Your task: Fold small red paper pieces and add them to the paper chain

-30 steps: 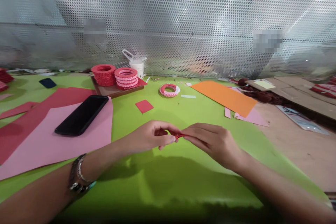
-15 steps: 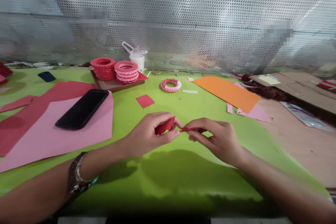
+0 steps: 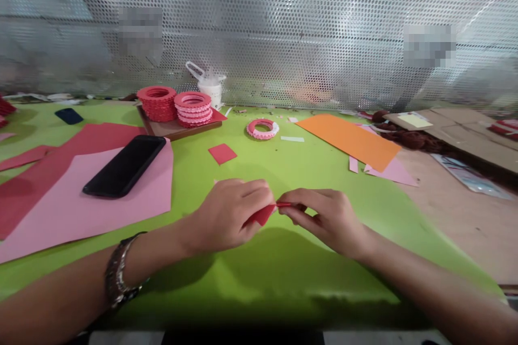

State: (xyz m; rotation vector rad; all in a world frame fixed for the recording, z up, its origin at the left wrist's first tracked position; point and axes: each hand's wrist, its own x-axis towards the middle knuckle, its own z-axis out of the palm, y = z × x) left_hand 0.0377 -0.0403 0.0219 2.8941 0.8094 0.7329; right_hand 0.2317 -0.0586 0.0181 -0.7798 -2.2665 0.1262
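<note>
Above the green tabletop (image 3: 283, 269), my left hand (image 3: 232, 213) is closed around folded red paper (image 3: 261, 216), back of the hand facing up. Part of that paper shows below its fingers. My right hand (image 3: 324, 218) pinches a thin folded red strip (image 3: 284, 204) between thumb and fingers, its end close against the left fingertips. Whether strip and folded paper are one piece, I cannot tell. A flat red paper square (image 3: 222, 153) lies beyond my left hand. Farther off rests a red, pink and white paper ring (image 3: 263, 129).
Stacks of red rings (image 3: 157, 103) and pink rings (image 3: 193, 109) stand on a brown tray (image 3: 174, 131), near a white cup (image 3: 211, 91). A black phone (image 3: 125, 166) lies on pink paper (image 3: 133, 213) at left. Orange paper (image 3: 350, 140) and cardboard (image 3: 457, 132) are at right.
My left hand has rolled over, so its back now faces up and the folded red paper points downward. My right hand keeps its pinch, shifted slightly left.
</note>
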